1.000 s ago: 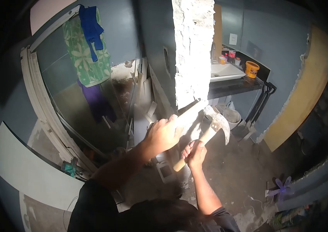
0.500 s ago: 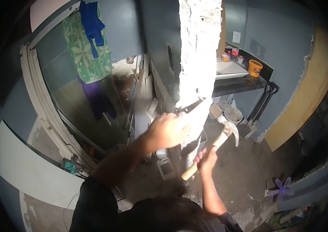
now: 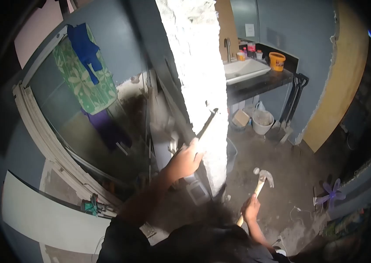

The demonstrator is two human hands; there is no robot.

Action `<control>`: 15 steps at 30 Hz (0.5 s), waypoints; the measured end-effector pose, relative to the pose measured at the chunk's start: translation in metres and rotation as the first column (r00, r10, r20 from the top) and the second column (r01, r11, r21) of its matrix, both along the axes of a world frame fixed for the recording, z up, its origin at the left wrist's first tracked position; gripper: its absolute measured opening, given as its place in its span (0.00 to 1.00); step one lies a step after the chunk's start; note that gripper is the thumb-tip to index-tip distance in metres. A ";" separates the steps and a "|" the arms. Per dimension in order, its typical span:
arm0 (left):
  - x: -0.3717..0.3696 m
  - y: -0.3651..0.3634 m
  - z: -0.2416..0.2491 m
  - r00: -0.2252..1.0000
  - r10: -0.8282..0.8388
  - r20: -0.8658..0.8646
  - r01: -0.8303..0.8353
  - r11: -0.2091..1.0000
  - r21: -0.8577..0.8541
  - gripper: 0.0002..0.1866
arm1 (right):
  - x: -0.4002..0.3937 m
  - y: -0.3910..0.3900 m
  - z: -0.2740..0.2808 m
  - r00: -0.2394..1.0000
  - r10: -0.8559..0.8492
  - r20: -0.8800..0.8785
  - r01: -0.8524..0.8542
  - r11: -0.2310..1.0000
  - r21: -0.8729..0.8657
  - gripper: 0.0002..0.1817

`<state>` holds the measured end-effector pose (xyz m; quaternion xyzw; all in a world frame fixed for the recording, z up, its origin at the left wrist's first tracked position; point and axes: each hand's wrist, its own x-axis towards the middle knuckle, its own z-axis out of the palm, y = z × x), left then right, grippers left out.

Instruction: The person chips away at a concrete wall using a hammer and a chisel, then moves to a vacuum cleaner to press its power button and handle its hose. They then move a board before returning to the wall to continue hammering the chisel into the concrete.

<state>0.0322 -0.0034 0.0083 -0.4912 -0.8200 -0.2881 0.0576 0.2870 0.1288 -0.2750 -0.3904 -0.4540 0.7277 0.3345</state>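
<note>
My left hand is closed around a chisel, which slants up and to the right. The chisel's dark tip meets the rough, brightly lit broken edge of a wall. Lower and to the right, my right hand grips the wooden handle of a claw hammer. The hammer's head points up, well apart from the chisel. Glare washes out part of the chisel and the wall surface.
A white sink stands on a dark counter with an orange tub. Below are a white bucket and long-handled tools. A purple fan is at right. At left, a towel hangs over glass near a green power tool.
My right hand has drawn the hammer down and away from the chisel. The view has shifted, with the wall edge now further left. My left hand keeps its hold on the chisel.
</note>
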 end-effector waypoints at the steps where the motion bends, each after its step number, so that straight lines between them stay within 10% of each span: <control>1: -0.001 0.006 0.006 0.989 -0.056 0.136 0.048 0.997 0.061 0.11 | -0.007 0.005 0.003 1.000 -0.025 0.013 0.025 1.000 0.018 0.27; 4: 0.018 0.019 0.021 0.939 -0.043 0.341 0.027 0.998 0.053 0.13 | -0.006 0.008 0.000 0.999 0.031 -0.022 -0.031 0.999 -0.040 0.28; 6: 0.021 0.035 0.011 0.767 -0.257 0.588 0.031 0.930 0.367 0.17 | -0.005 0.009 -0.003 0.998 0.056 -0.005 -0.056 0.997 -0.047 0.27; 8: 0.026 0.035 0.035 0.928 -0.059 0.368 -0.054 0.956 0.289 0.19 | -0.003 0.010 0.002 0.995 0.102 0.007 -0.101 0.995 -0.020 0.27; 13: -0.004 0.005 0.080 0.953 -0.233 -0.195 0.187 0.955 -0.230 0.14 | 0.007 0.010 0.013 0.990 0.139 0.028 -0.139 0.990 -0.001 0.28; 15: 0.000 0.018 0.057 0.967 -0.249 -0.054 0.249 0.968 -0.004 0.14 | 0.011 0.013 0.009 0.992 0.117 0.040 -0.117 0.993 0.002 0.28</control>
